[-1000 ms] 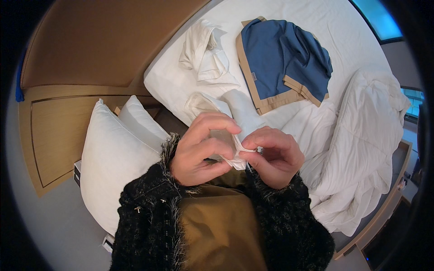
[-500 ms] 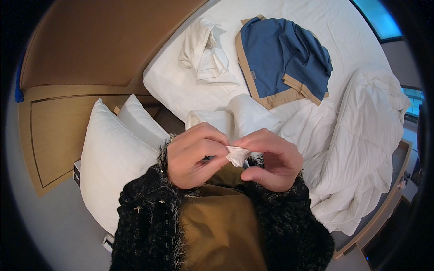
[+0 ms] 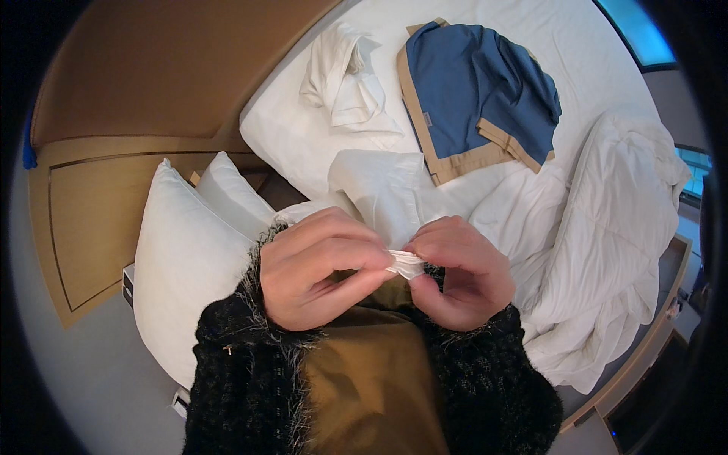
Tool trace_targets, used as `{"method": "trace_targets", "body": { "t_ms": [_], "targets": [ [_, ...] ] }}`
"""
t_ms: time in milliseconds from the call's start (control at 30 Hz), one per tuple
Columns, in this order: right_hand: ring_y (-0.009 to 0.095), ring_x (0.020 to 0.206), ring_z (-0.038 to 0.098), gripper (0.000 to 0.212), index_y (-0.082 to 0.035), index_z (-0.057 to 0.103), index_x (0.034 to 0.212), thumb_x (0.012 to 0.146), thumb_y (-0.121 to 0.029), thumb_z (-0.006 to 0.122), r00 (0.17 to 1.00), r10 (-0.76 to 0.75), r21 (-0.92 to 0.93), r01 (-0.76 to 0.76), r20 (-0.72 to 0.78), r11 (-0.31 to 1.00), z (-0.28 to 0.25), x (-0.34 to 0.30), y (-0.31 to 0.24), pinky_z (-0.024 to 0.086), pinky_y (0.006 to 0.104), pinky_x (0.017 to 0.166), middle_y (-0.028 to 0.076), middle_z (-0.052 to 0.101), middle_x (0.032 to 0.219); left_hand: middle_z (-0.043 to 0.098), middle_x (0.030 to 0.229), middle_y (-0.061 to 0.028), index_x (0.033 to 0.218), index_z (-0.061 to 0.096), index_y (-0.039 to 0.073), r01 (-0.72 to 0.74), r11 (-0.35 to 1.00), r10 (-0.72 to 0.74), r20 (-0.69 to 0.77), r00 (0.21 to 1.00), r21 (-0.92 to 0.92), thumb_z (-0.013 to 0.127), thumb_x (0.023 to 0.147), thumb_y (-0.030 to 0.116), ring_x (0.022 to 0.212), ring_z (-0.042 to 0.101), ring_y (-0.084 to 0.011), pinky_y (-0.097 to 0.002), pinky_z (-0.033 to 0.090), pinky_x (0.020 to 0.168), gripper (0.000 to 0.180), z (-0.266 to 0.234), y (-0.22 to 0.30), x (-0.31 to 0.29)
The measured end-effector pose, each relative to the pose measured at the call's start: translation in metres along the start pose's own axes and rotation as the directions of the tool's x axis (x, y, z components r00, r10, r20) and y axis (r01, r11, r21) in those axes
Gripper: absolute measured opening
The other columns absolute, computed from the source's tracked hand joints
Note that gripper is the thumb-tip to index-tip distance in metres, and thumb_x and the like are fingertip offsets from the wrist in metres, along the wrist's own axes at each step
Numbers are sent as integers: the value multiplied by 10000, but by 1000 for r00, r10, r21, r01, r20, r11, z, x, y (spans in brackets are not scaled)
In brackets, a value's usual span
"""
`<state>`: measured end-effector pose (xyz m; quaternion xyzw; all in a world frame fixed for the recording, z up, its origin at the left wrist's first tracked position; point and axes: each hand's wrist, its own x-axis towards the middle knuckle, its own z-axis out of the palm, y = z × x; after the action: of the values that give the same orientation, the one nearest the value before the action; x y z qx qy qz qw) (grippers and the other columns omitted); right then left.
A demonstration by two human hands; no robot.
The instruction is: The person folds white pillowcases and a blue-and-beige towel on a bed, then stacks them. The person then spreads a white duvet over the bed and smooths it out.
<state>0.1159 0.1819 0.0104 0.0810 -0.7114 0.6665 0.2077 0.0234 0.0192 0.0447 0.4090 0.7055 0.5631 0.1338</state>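
A gathered edge of white cloth (image 3: 406, 263) is pinched between my two hands, close in front of my body. My left hand (image 3: 326, 265) grips it with thumb and forefinger, the other fingers curled. From the other side, my right hand (image 3: 464, 274) squeezes it between thumb and fingertips. Just beyond the hands, a loose white fabric piece (image 3: 383, 189) rises in folds over the bed's edge; whether it joins the pinched edge is hidden by my fingers. Farther off on the bed (image 3: 296, 140) lie a crumpled white cloth (image 3: 353, 91) and a blue cloth with tan borders (image 3: 478, 91).
Two white pillows (image 3: 178, 265) lean at the left beside the brown headboard (image 3: 152, 76) and its wooden panel (image 3: 121, 220). A bulky white duvet (image 3: 599, 227) spills over the bed's right side. A wooden-edged shelf (image 3: 607, 409) stands at the lower right.
My left hand has shifted slightly left and down, and my right thumb has closed up onto the cloth. The loose white fabric beyond the hands has changed its folds and moved left.
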Motion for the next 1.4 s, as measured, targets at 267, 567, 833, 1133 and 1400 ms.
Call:
{"method": "trace_targets", "body": {
  "t_ms": [267,567,833,1133,1400],
  "targets": [
    [147,786,563,227,13,531,971,771,94,603,956,273,374,-292,105,880,-5,2,2,426,247,703,115,609,883,607,790,-88,835,614,31,83,993,-77,72,994,-79,718,688,-17,666,578,-195,-272,453,585,187,-6,-1,1],
    [214,753,570,225,4,483,907,745,93,612,970,241,443,-229,29,867,2,1,-1,455,321,691,178,618,826,603,832,-74,845,612,51,-48,998,55,150,987,-47,689,689,-8,696,565,-208,-277,459,602,184,-9,-8,1],
    [202,801,591,258,-1,549,925,719,145,601,995,97,353,-88,-9,932,0,4,3,461,282,680,137,627,883,592,836,-61,824,637,80,-71,997,73,55,996,-40,688,660,-38,696,558,-195,-266,463,584,209,-2,-12,-2],
    [211,786,595,246,-13,558,899,711,136,612,996,83,279,-71,-32,958,2,4,5,463,282,672,125,630,878,580,839,-56,813,642,84,-145,989,145,26,989,-2,684,631,-62,698,552,-189,-261,462,578,236,2,-18,-3],
    [224,761,601,251,-24,575,901,704,123,626,999,41,128,-39,-17,991,1,5,11,473,286,652,116,639,887,571,871,-82,836,617,50,-204,979,205,12,979,-13,659,630,-79,713,552,-216,-296,456,634,247,3,-23,-1]
  ]
}}
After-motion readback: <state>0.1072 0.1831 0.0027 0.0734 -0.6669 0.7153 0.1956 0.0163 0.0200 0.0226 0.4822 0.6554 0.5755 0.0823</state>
